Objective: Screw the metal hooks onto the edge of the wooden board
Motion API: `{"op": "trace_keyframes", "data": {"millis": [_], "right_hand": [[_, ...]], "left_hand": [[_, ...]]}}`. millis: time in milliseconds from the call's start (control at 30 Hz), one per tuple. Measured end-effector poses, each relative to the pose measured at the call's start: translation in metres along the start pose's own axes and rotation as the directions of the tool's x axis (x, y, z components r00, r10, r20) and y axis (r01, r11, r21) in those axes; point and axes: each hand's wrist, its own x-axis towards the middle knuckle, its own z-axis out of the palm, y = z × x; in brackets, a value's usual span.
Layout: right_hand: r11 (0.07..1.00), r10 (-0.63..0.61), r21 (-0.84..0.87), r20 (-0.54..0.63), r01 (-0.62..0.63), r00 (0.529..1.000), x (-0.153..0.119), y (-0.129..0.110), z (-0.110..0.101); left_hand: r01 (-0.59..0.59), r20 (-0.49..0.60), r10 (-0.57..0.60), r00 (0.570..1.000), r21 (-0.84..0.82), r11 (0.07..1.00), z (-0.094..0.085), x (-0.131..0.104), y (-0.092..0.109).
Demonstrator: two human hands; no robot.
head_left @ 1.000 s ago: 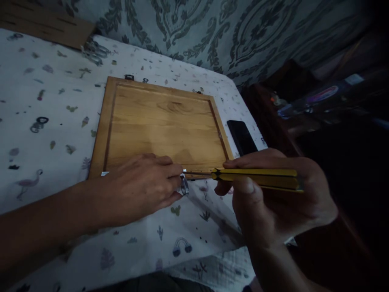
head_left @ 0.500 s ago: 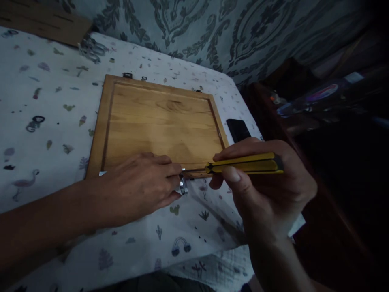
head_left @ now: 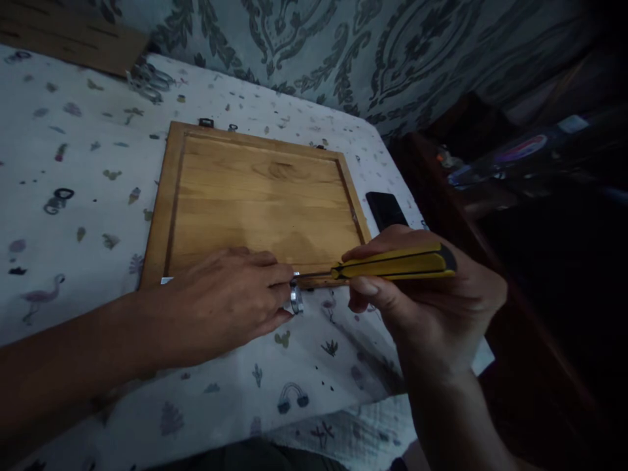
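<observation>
Gripping the yellow screwdriver [head_left: 395,263] (black-striped) are right fingers [head_left: 380,294] — left fingers [head_left: 280,274] pinch a shiny metal fitting [head_left: 296,298].

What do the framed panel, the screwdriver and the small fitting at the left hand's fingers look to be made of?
Framed panel: wood, probably varnished; grain and a knot show under a slight sheen.
Screwdriver: handle likely matte plastic, by its yellow and black ridged body; slim shaft presumably steel, too dim to confirm.
Small fitting: probably shiny metal, judging by its silvery glint.

Yel. scrwdrvr [head_left: 397,263]; R hand [head_left: 436,311] gripping
</observation>
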Motion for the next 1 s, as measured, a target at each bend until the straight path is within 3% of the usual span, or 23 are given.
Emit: {"op": "trace_keyframes", "data": {"millis": [367, 533, 667, 800, 1000], "right_hand": [[0.997, -0.034, -0.075, -0.024, 0.032, 0.999, -0.003, 0.0011, 0.0027], [0.988, -0.139, -0.079, -0.128, 0.129, 0.982, -0.0078, 0.0, 0.0035], [0.988, -0.148, 0.007, -0.171, 0.152, 0.974, -0.0089, -0.0013, 0.0055], [0.99, -0.131, 0.036, -0.168, 0.139, 0.977, -0.0088, 0.0006, 0.0083], [0.986, -0.152, -0.091, -0.141, 0.14, 0.978, -0.0077, 0.0039, 0.0069]], "left_hand": [[-0.015, -0.037, 0.016, 0.999, 0.012, 1.0, 0.0008, -0.0014, -0.0005], [-0.008, -0.043, 0.009, 0.999, 0.005, 1.0, 0.0004, -0.0029, 0.0002], [-0.01, -0.048, 0.01, 0.999, -0.003, 1.0, 0.0014, -0.0023, -0.0004], [-0.003, -0.039, 0.003, 0.999, 0.01, 1.0, 0.0014, -0.0022, -0.0005], [0.008, -0.031, -0.008, 0.999, 0.006, 1.0, 0.0009, -0.0027, 0.0002]]}}
